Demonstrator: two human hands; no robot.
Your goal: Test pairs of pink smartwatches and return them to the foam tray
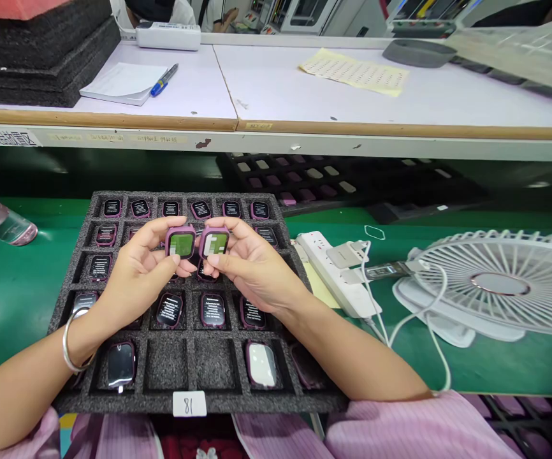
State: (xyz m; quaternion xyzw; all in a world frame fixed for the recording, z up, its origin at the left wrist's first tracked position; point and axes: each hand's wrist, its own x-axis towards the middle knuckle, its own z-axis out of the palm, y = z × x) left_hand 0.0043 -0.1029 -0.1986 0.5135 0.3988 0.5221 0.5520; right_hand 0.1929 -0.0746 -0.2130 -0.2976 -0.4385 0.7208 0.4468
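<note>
My left hand (149, 261) is closed on a purple-framed smartwatch body (181, 243) with a mostly green screen. Close beside it, my right hand (245, 258) grips a second smartwatch body (214, 244), whose screen is green with white blocks. Both are held up over a black foam tray (213, 403) with square compartments. Many compartments hold similar watches, several with white text on dark screens, such as one watch (213, 310). In the front row sit a dark-screened watch (121, 365) and a white-screened watch (261, 364), with two vacant compartments between them. My forearms hide parts of the tray.
On the right stand a white power strip (338, 274) with cables and a white fan (500, 284). A clear bottle (1, 217) lies at left. Behind, a shelf (266, 95) carries a notepad (123, 81), a pen (164, 80) and black foam (41, 57). More trays sit beneath it.
</note>
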